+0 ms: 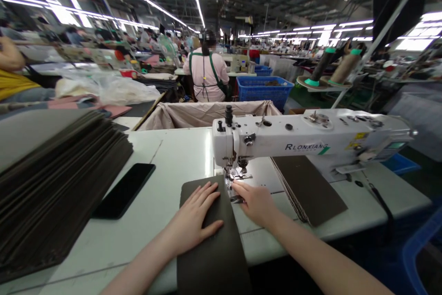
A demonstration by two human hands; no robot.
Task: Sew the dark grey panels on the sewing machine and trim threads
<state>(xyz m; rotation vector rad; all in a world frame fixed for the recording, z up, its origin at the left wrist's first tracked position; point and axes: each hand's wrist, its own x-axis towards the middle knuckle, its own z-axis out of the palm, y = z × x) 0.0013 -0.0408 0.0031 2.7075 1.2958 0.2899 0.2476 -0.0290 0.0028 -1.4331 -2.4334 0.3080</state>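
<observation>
A dark grey-brown panel (214, 258) lies on the sewing table, its far right corner by the needle area of a white sewing machine (269, 134). My left hand (196, 212) rests flat on this panel with fingers spread. Beside the presser foot (238, 176), my right hand (255, 200) is closed with its fingertips near the needle. From under those fingers sticks a small dark pair of what look like thread snips (236, 199); most of it is hidden by the hand.
A tall stack of dark panels (69, 170) stands at the left, with a black phone (126, 191) beside it. More panels (311, 189) lie under the machine arm. Thread cones (321, 67) stand at the upper right. Ahead, a person (207, 74) sits near a blue crate (264, 90).
</observation>
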